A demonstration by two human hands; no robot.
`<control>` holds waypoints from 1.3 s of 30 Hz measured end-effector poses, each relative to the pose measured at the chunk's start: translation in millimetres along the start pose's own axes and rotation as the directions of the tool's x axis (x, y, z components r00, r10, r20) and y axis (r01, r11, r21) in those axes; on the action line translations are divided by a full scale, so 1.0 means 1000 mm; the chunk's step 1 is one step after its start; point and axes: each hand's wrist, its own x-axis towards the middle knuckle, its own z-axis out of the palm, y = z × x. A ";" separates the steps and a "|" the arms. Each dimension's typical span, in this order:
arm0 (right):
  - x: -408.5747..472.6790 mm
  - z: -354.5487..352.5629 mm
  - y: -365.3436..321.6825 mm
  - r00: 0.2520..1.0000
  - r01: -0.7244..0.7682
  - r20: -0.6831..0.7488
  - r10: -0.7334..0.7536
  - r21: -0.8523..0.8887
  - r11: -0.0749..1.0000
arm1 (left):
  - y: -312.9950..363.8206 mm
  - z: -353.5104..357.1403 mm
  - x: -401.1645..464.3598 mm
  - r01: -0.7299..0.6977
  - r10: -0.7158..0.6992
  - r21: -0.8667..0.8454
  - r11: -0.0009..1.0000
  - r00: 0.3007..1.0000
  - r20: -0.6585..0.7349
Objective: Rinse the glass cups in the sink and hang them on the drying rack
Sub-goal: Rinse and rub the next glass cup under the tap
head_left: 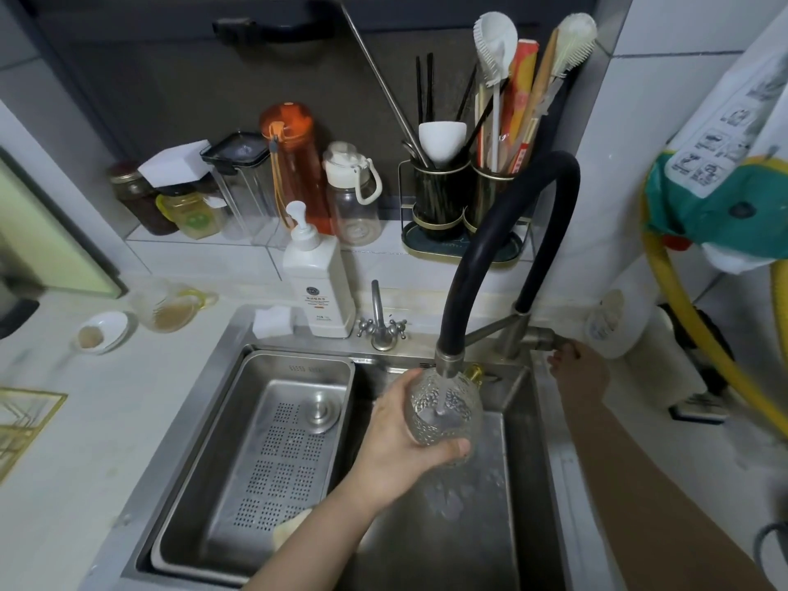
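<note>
My left hand (401, 441) grips a textured glass cup (443, 409) over the steel sink (490, 526), its mouth right under the black faucet's nozzle (447, 366). Water runs from the nozzle into the cup. At the right, my right hand (580, 373) holds the end of the faucet's steel lever (541, 337). A gold wire drying rack (21, 420) pokes in at the left edge of the counter. A second glass cup (164, 307) with a yellow handle and brownish residue stands on the counter to the left of the sink.
A perforated steel drain tray (273, 458) fills the sink's left half. A white soap pump bottle (315, 287) and a small tap (379, 322) stand behind the sink. Jars, bottles and a utensil holder (460, 206) line the back ledge. A yellow hose (703, 339) hangs at right.
</note>
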 end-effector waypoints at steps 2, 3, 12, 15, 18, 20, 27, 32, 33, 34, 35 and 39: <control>-0.001 0.000 0.002 0.999 0.024 0.035 -0.022 -0.061 0.998 | 0.000 0.001 0.001 0.003 -0.003 -0.001 1.000 1.000 -0.002; -0.004 0.001 0.003 0.998 0.020 0.058 -0.017 -0.057 0.998 | 0.000 0.002 0.002 0.003 -0.003 0.003 1.000 1.000 0.001; -0.066 0.001 0.001 0.984 -0.018 0.178 0.019 -0.008 1.000 | 0.005 0.004 0.012 -0.009 0.009 0.025 1.000 1.000 0.029; -0.122 -0.010 -0.011 0.913 0.091 0.398 -0.084 0.001 0.996 | 0.004 0.000 0.013 -0.013 0.012 0.013 1.000 0.999 0.040; -0.171 -0.016 -0.009 0.727 0.202 0.657 -0.198 0.071 0.977 | 0.000 -0.012 0.014 -0.013 0.014 -0.024 1.000 0.999 0.050; -0.182 -0.007 -0.005 0.673 0.272 0.694 -0.254 0.087 0.958 | 0.000 -0.020 0.014 -0.018 0.020 -0.033 0.999 0.998 0.061; -0.186 0.005 -0.004 0.785 0.302 0.549 -0.286 0.064 0.951 | 0.001 -0.017 0.007 -0.099 0.080 0.059 0.993 0.962 0.262; -0.205 0.021 -0.009 0.788 0.367 0.517 -0.336 0.045 0.929 | -0.011 -0.040 0.010 -0.080 0.076 0.009 0.997 0.965 0.250; -0.204 0.019 -0.013 0.800 0.347 0.517 -0.304 0.014 0.938 | -0.009 -0.041 0.013 -0.063 0.066 -0.020 0.998 0.963 0.260; -0.200 0.019 -0.011 0.820 0.344 0.494 -0.289 -0.022 0.939 | -0.007 -0.039 0.015 -0.048 0.060 -0.049 0.998 0.959 0.278; -0.198 0.018 -0.010 0.836 0.344 0.466 -0.290 -0.033 0.938 | -0.002 -0.037 0.014 -0.044 0.061 -0.065 0.997 0.953 0.296; -0.203 0.011 -0.005 0.853 0.347 0.434 -0.292 -0.054 0.936 | 0.001 -0.031 0.003 -0.003 0.042 -0.126 0.992 0.950 0.309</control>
